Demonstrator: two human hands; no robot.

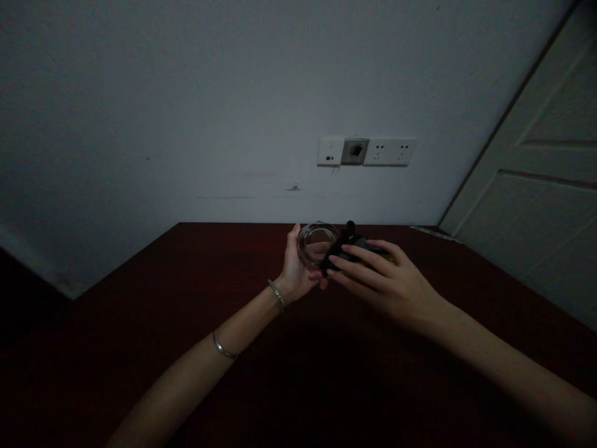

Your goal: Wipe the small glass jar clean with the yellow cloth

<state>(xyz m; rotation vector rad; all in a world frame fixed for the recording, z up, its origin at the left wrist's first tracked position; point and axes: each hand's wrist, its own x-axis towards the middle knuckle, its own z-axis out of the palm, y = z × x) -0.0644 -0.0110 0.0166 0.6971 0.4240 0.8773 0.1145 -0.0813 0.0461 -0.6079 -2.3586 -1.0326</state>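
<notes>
Just above the table, close to the wall, my left hand [298,270] is wrapped round a loop of thin, shiny, clear-looking wire or cord [305,239], with the thumb up along its outer side. Beside it my right hand [385,274] lies over a black object [351,235] with a round knob on top and a hint of yellow near the fingers. Its exact kind is too dark to make out. The loop and the black object touch or overlap; whether they are joined cannot be seen. The right thumb is hidden.
A dark red table [224,267] reaches to a pale wall [209,112]. White sockets [387,152] and a grey plate with a black insert [354,151] are set in the wall. A panelled door [536,174] stands at right, and a thin flat strip [433,233] lies at the table's back right edge.
</notes>
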